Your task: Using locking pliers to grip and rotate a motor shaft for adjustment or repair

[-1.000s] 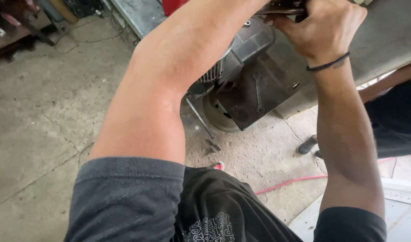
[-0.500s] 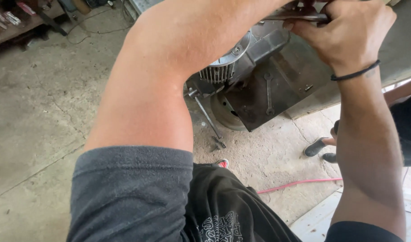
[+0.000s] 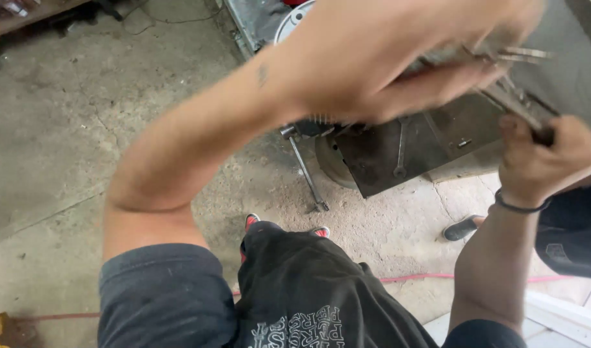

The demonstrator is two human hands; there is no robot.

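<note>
At the upper right of the view, above the dark metal plate (image 3: 411, 151), our right hand (image 3: 543, 161) is closed around the end of a slim metal tool (image 3: 514, 103); fingers wrapped, no gap showing. Our left hand (image 3: 398, 64) is blurred and close to the lens. It seems curled over the same tool's upper end, where thin metal prongs (image 3: 524, 55) stick out past it, but we cannot tell how tight that hold is or whether the fingers truly clamp it.

The tool runs diagonally up and to the right of the plate, just in front of a grey sheet-metal panel (image 3: 566, 71).

Risks, as we judge them: the left hold is uncertain, so the tool could slip and swing toward the right knuckles. The prongs sit near the left fingers, so a pinch is possible. The plate leans on its edge on the concrete floor (image 3: 63, 129), beside a round part (image 3: 331, 161) and a thin rod (image 3: 305, 171); a dropped tool would strike them or our red-toed shoes (image 3: 251, 222) just below the plate.

Right of the plate, another person's dark shoe (image 3: 463, 227) stands close to it. A red cord (image 3: 424, 278) crosses the floor below the plate, a trip hazard.
</note>
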